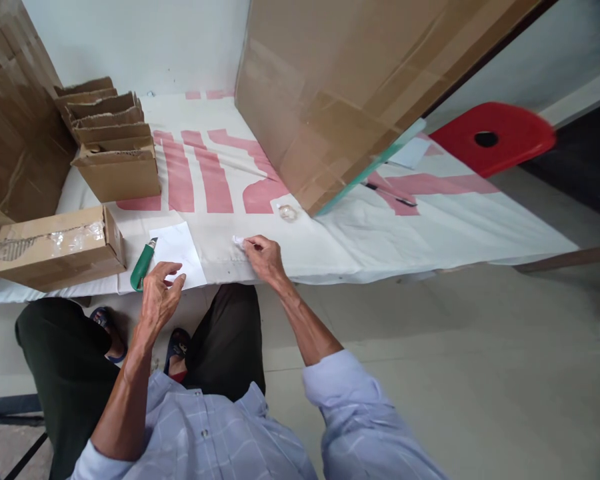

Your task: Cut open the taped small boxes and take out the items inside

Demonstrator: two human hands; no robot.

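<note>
My left hand (163,292) hovers over the near edge of a white sheet of paper (180,248), fingers curved and apart with nothing between them. Just left of it a green box cutter (143,265) lies partly on the sheet. My right hand (264,257) is at the table's front, thumb and fingers pinched on a small crumpled white scrap of paper (238,241). Beyond that hand lies a small roll of clear tape (287,213). A taped cardboard box (60,248) rests on its side at the left.
Several open cardboard boxes (117,177) stand in a row at the back left. A large carton (325,87) rises at the table's back. A pen (390,194) lies to its right, near a red stool (510,137). The white tablecloth (460,233) has pink markings.
</note>
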